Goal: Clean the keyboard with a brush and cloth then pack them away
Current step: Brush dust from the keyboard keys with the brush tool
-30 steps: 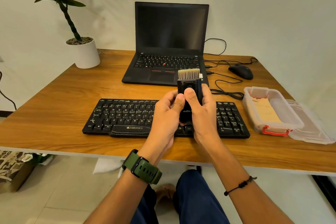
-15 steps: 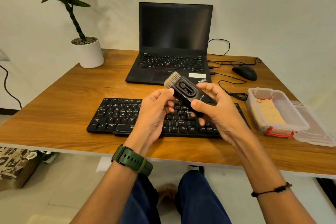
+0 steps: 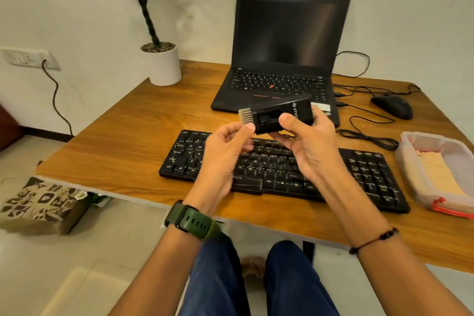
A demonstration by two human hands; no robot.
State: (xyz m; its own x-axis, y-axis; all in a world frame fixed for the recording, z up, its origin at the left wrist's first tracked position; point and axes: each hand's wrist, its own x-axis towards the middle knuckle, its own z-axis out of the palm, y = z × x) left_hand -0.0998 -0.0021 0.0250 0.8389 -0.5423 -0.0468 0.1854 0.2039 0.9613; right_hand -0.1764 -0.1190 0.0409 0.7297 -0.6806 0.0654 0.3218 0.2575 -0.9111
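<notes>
Head view: right hand [image 3: 305,146] grips the black rectangular plastic brush [image 3: 278,116] by its body, bristles pointing left – held above the black plastic keyboard [image 3: 364,174] on the wooden table [image 3: 123,141]. Left hand [image 3: 225,156], fingers loosely curled, touches its bristle end. Bare table lies left of the keyboard.

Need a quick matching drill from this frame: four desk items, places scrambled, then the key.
Things:
1. brush
2. potted plant
3. mouse
4. plastic box

Places:
A. far right of the desk, behind the box
B. held in the right hand above the keyboard
C. right edge of the desk, beside the keyboard
D. far left corner of the desk

Pairs: 1-B, 2-D, 3-A, 4-C
</notes>
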